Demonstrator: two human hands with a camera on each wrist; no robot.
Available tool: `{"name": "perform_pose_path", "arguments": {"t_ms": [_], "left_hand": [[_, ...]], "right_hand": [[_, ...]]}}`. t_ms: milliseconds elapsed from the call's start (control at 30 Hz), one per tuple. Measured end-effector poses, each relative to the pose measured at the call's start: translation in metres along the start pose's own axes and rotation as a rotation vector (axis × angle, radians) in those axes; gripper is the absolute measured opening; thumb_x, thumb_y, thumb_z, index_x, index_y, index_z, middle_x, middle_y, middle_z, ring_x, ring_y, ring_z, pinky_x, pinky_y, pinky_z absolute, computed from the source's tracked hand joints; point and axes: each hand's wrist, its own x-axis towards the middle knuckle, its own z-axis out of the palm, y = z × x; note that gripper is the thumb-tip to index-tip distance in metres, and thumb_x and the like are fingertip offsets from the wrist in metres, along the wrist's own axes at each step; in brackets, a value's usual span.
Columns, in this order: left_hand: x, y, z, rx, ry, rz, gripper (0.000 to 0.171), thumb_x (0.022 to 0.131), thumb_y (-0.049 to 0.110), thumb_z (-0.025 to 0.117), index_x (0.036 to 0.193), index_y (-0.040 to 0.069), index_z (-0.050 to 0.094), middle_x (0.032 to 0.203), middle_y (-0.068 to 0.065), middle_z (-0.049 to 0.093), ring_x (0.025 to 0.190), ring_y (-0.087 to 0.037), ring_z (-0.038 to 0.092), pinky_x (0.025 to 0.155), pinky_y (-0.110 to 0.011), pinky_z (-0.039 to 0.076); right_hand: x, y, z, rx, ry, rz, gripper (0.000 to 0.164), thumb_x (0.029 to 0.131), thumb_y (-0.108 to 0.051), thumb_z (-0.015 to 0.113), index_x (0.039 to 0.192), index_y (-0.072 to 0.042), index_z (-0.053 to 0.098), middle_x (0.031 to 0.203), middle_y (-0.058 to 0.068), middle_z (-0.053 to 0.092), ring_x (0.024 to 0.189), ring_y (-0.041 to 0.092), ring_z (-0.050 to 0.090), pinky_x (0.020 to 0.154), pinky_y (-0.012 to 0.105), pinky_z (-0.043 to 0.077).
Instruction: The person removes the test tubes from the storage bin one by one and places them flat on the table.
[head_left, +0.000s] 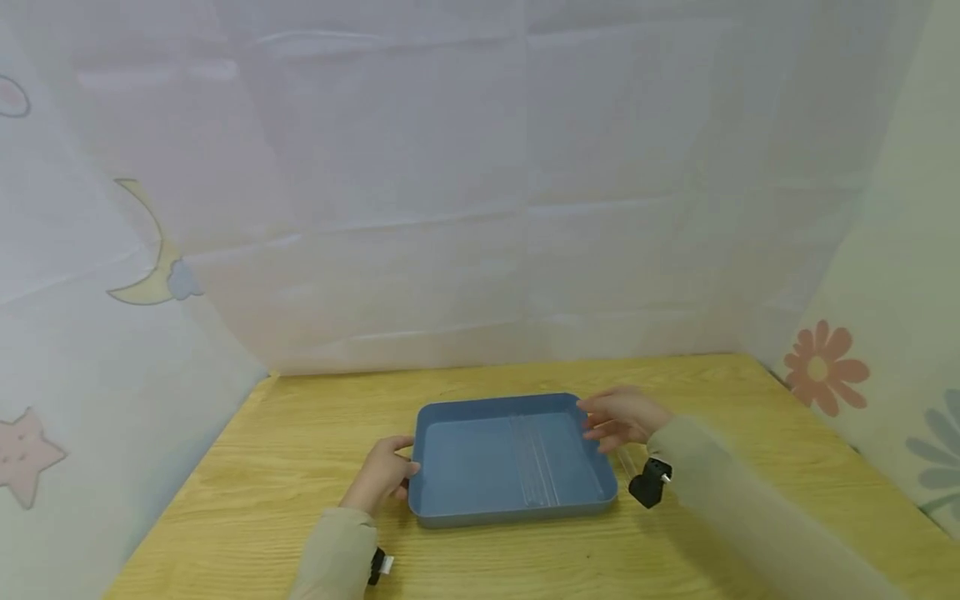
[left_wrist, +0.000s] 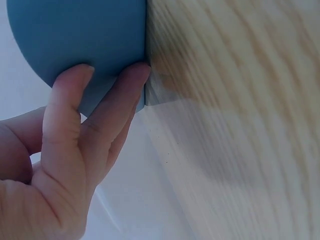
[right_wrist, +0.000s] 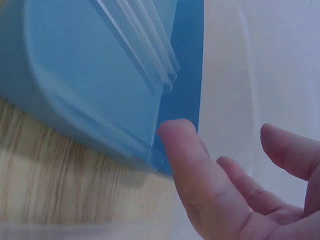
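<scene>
The left hand (head_left: 381, 472), fingers nearly straight, touches the left edge of the blue tray (head_left: 472, 467) from outside. The right hand (head_left: 621, 415) has its fingers apart near the far right corner; if it touches, I cannot tell. Clear strips (head_left: 534, 467) lie inside the tray's right half. The tray rests on the desk (head_left: 300, 467), between both hands.
</scene>
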Motion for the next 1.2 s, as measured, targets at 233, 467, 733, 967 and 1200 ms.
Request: {"name": "perform_pose_path", "arguments": {"t_ms": [233,467,733,967,1200], "left_hand": [[-0.002,-0.002,-0.006,-0.033,0.005,0.002,0.048,0.092,-0.009,0.055,0.139,-0.011,0.043,0.104,-0.025,0.065,0.064,-0.019,0.062,0.047,-0.026,0.044],[-0.003,-0.002,-0.006,-0.023,-0.009,0.006,0.048,0.093,-0.008,0.055,0.139,-0.012,0.043,0.106,-0.027,0.064,0.067,-0.020,0.063,0.050,-0.027,0.046],[-0.002,-0.003,-0.003,-0.027,-0.025,0.000,0.048,0.093,-0.008,0.055,0.139,-0.010,0.043,0.103,-0.024,0.065,0.063,-0.019,0.061,0.047,-0.026,0.043],[-0.002,-0.003,-0.002,-0.018,-0.025,0.001,0.047,0.093,-0.008,0.055,0.139,-0.010,0.044,0.095,-0.018,0.067,0.065,-0.019,0.062,0.052,-0.029,0.048],[-0.002,-0.004,-0.003,-0.026,-0.026,0.007,0.047,0.093,-0.008,0.055,0.139,-0.010,0.045,0.094,-0.017,0.068,0.068,-0.020,0.064,0.053,-0.029,0.050]], "right_hand": [[0.016,-0.012,0.025,-0.064,-0.016,0.041,0.062,0.101,-0.018,0.051,0.142,0.018,0.024,0.129,0.043,0.044,0.111,0.047,0.056,0.073,0.042,0.056],[0.018,-0.016,0.036,-0.135,0.024,0.084,0.059,0.101,-0.020,0.051,0.142,0.016,0.029,0.138,0.043,0.034,0.124,0.054,0.041,0.087,0.060,0.047],[0.018,-0.014,0.042,-0.113,0.071,0.132,0.070,0.100,-0.022,0.052,0.147,0.012,0.014,0.146,0.040,0.020,0.130,0.058,0.026,0.090,0.071,0.037],[0.026,-0.010,0.049,-0.110,0.075,0.186,0.074,0.098,-0.021,0.056,0.149,0.009,0.011,0.148,0.038,0.019,0.129,0.058,0.028,0.087,0.075,0.036],[0.033,-0.009,0.055,-0.170,0.076,0.224,0.064,0.097,-0.014,0.056,0.145,0.012,0.024,0.128,0.040,0.040,0.113,0.052,0.047,0.077,0.064,0.049]]}}
